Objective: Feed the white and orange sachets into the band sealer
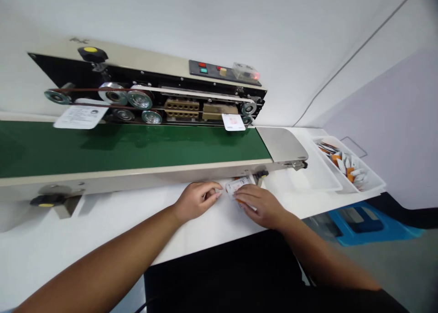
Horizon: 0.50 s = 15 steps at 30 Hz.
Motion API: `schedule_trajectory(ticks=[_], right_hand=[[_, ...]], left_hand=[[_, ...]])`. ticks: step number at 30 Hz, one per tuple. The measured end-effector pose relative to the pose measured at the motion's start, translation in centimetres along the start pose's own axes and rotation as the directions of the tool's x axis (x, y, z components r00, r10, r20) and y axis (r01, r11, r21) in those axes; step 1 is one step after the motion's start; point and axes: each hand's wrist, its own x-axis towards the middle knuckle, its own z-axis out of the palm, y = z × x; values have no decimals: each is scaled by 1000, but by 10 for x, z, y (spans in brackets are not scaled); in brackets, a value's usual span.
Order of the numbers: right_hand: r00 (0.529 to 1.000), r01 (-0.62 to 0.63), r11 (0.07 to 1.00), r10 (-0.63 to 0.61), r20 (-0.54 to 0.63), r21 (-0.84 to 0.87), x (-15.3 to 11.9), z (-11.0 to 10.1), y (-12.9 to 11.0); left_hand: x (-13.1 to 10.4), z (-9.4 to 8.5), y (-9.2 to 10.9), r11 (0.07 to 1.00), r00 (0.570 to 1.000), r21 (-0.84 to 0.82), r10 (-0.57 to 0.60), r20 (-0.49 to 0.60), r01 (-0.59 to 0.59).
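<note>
On the white table [205, 226], in front of the machine, my right hand [258, 204] has its curled fingers on a small white packet [236, 184] with orange at its edge. Just left of the packet is my left hand [198, 199], its thumb and fingertips nearly pressed together; whether anything thin lies between them is too small to tell. One white packet [233, 122] hangs at the right end of the belt sealing machine [147, 71]. Another printed packet [82, 117] sticks out under the machine's left rollers, above the green conveyor belt [171, 144].
A white bin [371, 178] with several white and orange packets stands at the right, beside a shallow translucent tray [316, 176]. The conveyor's metal end plate [282, 144] juts out near my right hand. Below the table's right side is a blue crate [369, 224].
</note>
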Motion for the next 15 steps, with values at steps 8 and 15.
schedule_trajectory(ticks=[8, 15], right_hand=[[955, -298, 954, 298, 1, -17, -27, 57, 12], [977, -124, 979, 149, -150, 160, -6, 72, 4]], left_hand=[[0, 1, -2, 999, 999, 42, 27, 28, -29], [6, -4, 3, 990, 992, 96, 99, 81, -106]])
